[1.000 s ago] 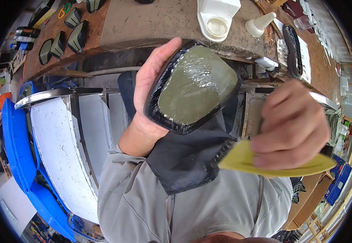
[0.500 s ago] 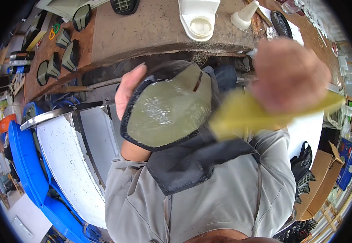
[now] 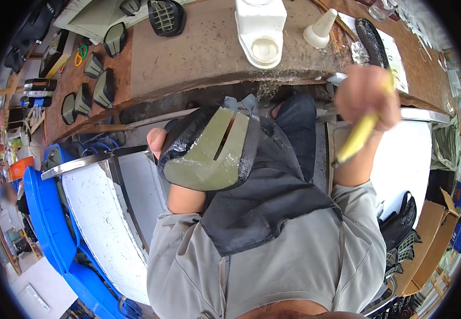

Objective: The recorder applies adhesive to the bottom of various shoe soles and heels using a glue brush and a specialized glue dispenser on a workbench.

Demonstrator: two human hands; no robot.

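My left hand (image 3: 156, 141) grips a black-sided, shoe-like piece (image 3: 201, 173) in front of my lap; only the thumb end shows at its left edge, the fingers being hidden behind it. Its upturned face is olive-green, with a narrow slot toward the far end and glossy wet-looking patches along the black rim. Off to the right, clear of the piece, my right hand (image 3: 366, 98) is closed around a slim yellow-handled tool (image 3: 358, 139). The tool's dark tip points down and left; motion blur hides its exact kind.
Across the bench (image 3: 204, 58) stand a white pot (image 3: 265, 48) with a round opening and a white cone (image 3: 321, 29). Several green-and-black pieces (image 3: 104, 87) lie at left. A black sole-shaped piece (image 3: 371, 42) rests at right. Blue tub (image 3: 47, 228) left, cardboard box (image 3: 427, 250) right.
The shoe-like piece has been turned and tilted, so its slot shows more fully. The yellow tool has swung away from beside the piece, its tip now pointing down.
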